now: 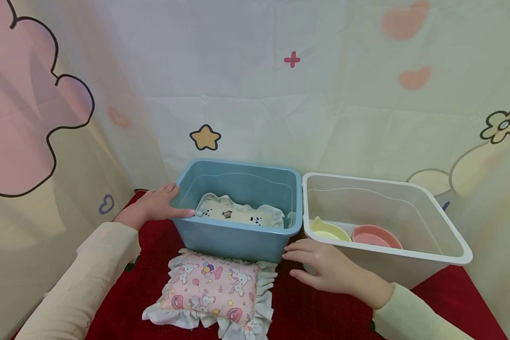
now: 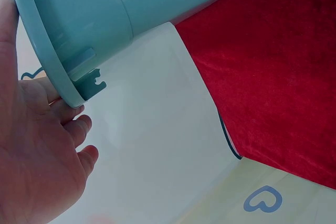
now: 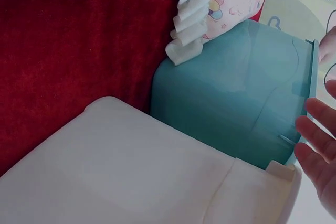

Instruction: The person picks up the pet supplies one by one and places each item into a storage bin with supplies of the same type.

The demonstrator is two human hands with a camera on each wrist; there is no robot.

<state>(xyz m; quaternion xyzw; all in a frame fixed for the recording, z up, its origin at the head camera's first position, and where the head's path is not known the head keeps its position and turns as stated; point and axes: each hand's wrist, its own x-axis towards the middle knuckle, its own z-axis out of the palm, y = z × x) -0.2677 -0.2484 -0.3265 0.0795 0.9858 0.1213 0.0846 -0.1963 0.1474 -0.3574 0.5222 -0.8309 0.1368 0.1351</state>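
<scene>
Blue rectangular plastic tub (image 1: 231,240) is touched at left by loosely spread left hand (image 1: 156,205).
Right hand (image 1: 325,264) relaxed, nothing held; tub best steadied evenly.

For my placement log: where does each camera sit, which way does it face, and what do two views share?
Head: on the head, facing forward and down at a blue bin, white bin, pink pillow and red cloth; left hand, right hand and sleeves show.
Left wrist: on that wrist, facing the blue bin and red cloth; the left hand shows at left.
Right wrist: on that wrist, facing both bins' outer sides; the right hand shows at right, apparently with a bit of left hand.
Shared: head and right wrist both show the white bin.
</scene>
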